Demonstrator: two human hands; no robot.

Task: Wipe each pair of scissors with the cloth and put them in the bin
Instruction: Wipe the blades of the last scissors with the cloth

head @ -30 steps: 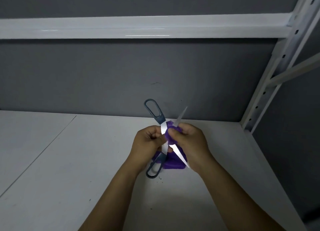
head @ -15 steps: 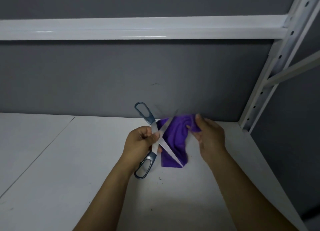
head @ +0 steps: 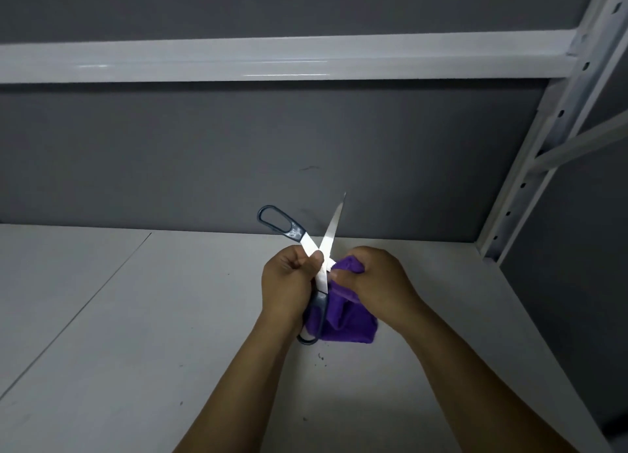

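While the open steel scissors with dark blue-grey loop handles (head: 329, 245) stand crossed in an X, I see the left hand (head: 289, 286) gripping them at the pivot, thumb over the crossing. Just beside it, the right hand (head: 377, 279) clutches the bunched purple cloth (head: 350, 323) against the lower blade, above the white shelf board (head: 136, 316).

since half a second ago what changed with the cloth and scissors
The right hand brought the cloth back left against the scissors, bunching it beside them. The left hand kept gripping the scissors near the pivot; they stay open.
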